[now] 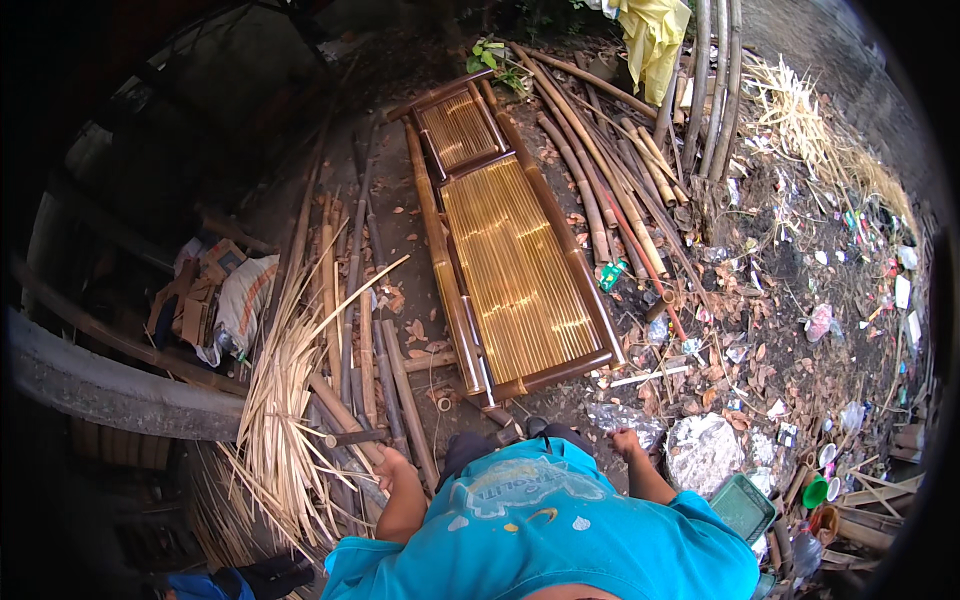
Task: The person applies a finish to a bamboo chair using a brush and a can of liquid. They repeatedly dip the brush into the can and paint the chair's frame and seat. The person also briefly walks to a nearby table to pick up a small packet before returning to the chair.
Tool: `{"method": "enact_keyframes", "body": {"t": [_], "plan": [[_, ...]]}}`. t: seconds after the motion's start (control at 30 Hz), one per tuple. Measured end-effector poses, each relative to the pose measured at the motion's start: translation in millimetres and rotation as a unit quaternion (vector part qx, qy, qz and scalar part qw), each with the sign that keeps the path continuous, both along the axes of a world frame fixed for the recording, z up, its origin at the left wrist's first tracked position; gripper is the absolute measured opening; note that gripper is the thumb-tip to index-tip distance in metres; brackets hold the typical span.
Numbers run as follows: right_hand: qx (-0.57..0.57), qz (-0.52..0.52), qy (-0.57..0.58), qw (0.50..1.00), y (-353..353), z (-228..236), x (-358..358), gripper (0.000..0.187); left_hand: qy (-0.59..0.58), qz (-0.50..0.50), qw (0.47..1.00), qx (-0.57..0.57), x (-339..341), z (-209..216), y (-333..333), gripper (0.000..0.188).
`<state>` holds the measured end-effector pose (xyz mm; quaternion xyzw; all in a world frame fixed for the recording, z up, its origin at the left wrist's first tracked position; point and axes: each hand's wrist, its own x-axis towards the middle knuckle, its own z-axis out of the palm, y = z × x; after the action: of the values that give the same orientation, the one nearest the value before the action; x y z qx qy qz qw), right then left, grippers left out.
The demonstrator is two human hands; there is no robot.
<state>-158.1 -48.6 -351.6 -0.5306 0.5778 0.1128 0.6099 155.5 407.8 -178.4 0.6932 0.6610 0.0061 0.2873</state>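
Note:
A long lacquered bamboo bench with a slatted top and dark pole frame lies in front of me, a shorter slatted section at its far end. My left hand hangs at my side, its fingers loosely apart, nearest to bamboo poles and a bundle of split bamboo strips. I see nothing held in it. My right hand hangs beyond the bench's near right corner, fingers curled in, with nothing visible in them. Neither hand touches the bench.
Bamboo poles are piled right of the bench. Litter, a whitish lump and a green tray lie at the right. A curved grey ledge, a sack and cardboard are at the left. A yellow sheet hangs far off.

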Motion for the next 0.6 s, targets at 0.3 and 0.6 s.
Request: {"method": "enact_keyframes", "body": {"t": [0.3, 0.6], "plan": [[-0.003, 0.117, -0.041, 0.992, -1.8, -2.0, 30.7, 0.009, 0.011, -0.013, 0.999, 0.029, 10.2, 7.1, -14.0, 0.088], [-0.041, 0.372, -0.074, 0.924, -30.7, 8.4, 132.9, 0.022, -0.027, 0.177, 0.978, 0.110, -36.7, -3.8, 35.0, 0.064]]}}
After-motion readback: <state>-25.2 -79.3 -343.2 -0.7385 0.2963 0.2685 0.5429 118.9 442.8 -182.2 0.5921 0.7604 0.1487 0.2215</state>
